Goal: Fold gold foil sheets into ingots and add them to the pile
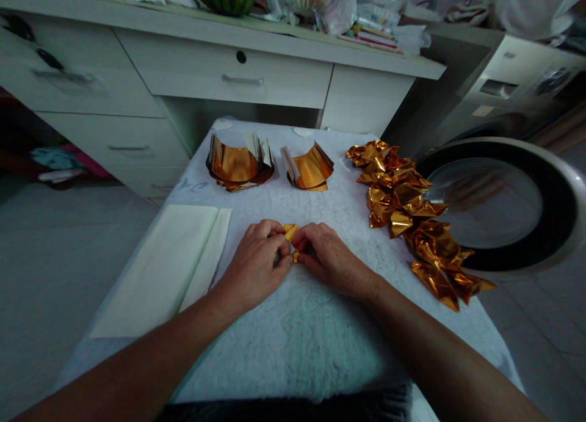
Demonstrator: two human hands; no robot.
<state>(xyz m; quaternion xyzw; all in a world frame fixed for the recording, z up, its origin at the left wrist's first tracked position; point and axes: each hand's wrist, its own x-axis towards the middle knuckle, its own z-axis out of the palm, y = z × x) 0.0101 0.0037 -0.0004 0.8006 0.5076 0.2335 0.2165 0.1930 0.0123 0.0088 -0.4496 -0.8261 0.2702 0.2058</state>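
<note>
Gold foil piece (290,231): pinched at fingertip level from both sides by left grip (259,254) and right grip (330,257), seen only as small bits between them, otherwise hidden. Held above or on the middle of the cloth-covered counter (284,336); impossible to tell whether touching it. Probably called for light, even pressure from both sides, so as not to tear or skew. Best worked slowly, steadying one edge while pressing the other, judging by the likely thin, slippery foil. Faced, farther out, a larger curved foil stack (235,163) and, to its right, a smaller curved foil stack (311,170). Flanked on the left by a folded white sheet (160,251), on the right by a row of pointed foil shapes (399,196). Backed, past the counter, by a white drawer unit (206,68).
</note>
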